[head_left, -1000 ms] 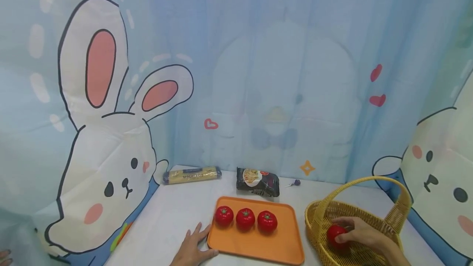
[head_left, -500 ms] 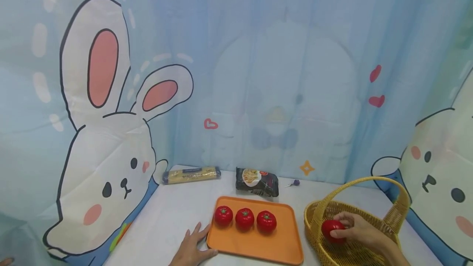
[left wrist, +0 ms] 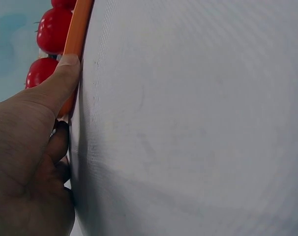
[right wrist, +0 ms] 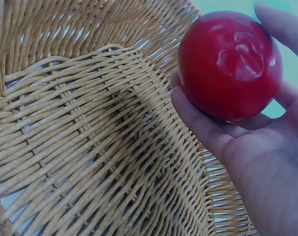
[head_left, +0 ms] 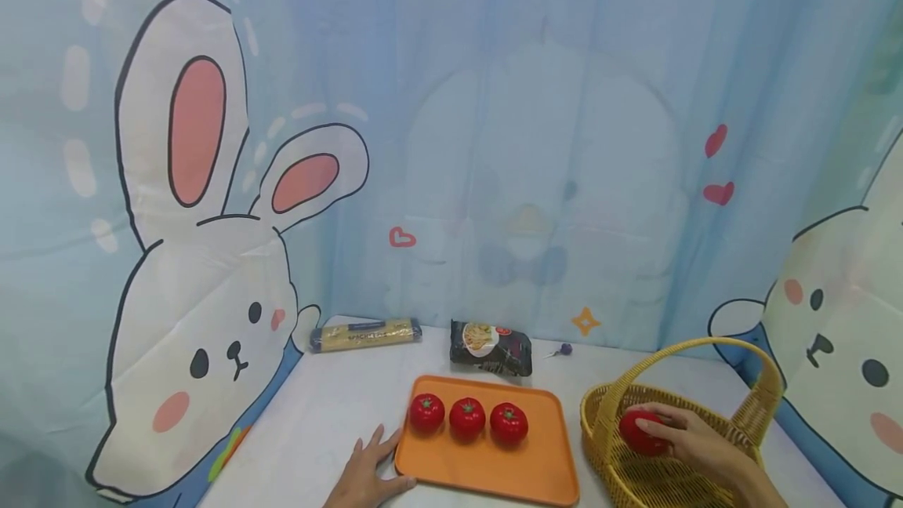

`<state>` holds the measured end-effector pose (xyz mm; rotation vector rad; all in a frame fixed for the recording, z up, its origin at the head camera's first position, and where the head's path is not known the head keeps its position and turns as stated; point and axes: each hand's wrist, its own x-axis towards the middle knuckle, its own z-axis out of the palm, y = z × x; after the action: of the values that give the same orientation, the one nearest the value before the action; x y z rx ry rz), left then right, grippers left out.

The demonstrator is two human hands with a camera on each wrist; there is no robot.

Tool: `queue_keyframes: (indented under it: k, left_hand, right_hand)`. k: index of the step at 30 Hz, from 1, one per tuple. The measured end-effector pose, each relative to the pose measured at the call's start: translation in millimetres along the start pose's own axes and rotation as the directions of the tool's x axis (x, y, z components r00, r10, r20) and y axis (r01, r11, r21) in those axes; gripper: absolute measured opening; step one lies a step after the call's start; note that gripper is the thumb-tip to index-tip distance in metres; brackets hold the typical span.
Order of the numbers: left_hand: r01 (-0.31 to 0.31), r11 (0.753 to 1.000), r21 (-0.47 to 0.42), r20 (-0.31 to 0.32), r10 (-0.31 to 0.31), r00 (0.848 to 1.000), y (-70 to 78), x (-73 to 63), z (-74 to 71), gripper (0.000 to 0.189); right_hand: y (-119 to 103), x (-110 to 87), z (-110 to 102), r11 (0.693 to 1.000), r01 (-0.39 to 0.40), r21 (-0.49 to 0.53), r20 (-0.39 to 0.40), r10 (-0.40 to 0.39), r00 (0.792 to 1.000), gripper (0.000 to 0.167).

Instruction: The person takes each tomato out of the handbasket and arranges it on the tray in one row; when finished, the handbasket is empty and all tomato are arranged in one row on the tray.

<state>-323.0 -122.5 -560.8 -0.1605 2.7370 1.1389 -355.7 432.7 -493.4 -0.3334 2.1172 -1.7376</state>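
Observation:
My right hand (head_left: 694, 445) grips a red tomato (right wrist: 230, 66) between thumb and fingers. It holds the tomato inside the yellow wicker basket (head_left: 670, 480), raised off the woven bottom in the right wrist view. Three more tomatoes stand in a row on the orange tray (head_left: 494, 469), the middle tomato (head_left: 467, 419) with its green stem end up. At the tray's left side rests my left hand (head_left: 367, 473), its fingers spread on the table. In the left wrist view the left thumb (left wrist: 65, 73) touches the orange rim.
A pack of spaghetti (head_left: 367, 334) lies at the back left of the white table (head_left: 317, 414). Beside it are a dark food packet (head_left: 491, 347) and a small purple-headed item (head_left: 566, 349). The basket's tall handle (head_left: 694, 345) arches over its opening. A printed curtain hangs behind.
My right hand has lifted the tomato from lower in the basket and turned it in its grip. The left hand and the tray with its tomatoes have stayed in place.

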Motion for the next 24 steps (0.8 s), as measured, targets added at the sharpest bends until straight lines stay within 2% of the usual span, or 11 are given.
queue_keyframes:
  k: [2, 4, 9, 12, 16, 20, 24]
  left_hand:
    - [0.001, 1.000, 0.001, 0.001, -0.001, 1.000, -0.2, 0.3, 0.1, 0.086]
    - [0.005, 1.000, -0.001, 0.005, -0.005, 1.000, -0.4, 0.7, 0.1, 0.086]
    - [0.012, 1.000, -0.001, 0.015, -0.012, 1.000, -0.6, 1.8, -0.1, 0.087]
    - [0.006, 1.000, -0.001, 0.014, -0.006, 1.000, -0.6, 1.8, 0.4, 0.087]
    - [-0.006, 1.000, 0.001, 0.006, 0.006, 1.000, -0.7, 1.8, 1.2, 0.087]
    - [-0.014, 1.000, 0.007, 0.003, 0.014, 1.000, -1.8, 2.5, 1.6, 0.087]
    - [-0.009, 1.000, 0.011, 0.008, 0.009, 1.000, -2.3, 2.3, 1.2, 0.087]
  right_hand:
    - [-1.2, -0.9, 0.2, 0.999, 0.016, 0.039, 0.034, -0.018, 0.999, 0.032]
    - [-2.9, -1.9, 0.9, 0.999, 0.018, 0.030, 0.035, -0.019, 0.999, 0.030]
    - [-10.8, -6.5, 5.8, 0.993, 0.030, -0.117, -0.023, -0.033, 0.999, 0.028]
    - [-19.1, -11.6, 11.1, 0.979, 0.055, -0.194, -0.049, -0.066, 0.997, 0.038]
    - [-33.0, -19.9, 20.5, 0.967, 0.064, -0.245, -0.076, -0.085, 0.993, 0.058]
    - [-44.1, -27.7, 28.0, 0.973, 0.058, -0.225, -0.088, -0.079, 0.993, 0.063]
    - [-51.4, -34.6, 33.2, 0.967, 0.067, -0.246, -0.114, -0.097, 0.989, 0.066]
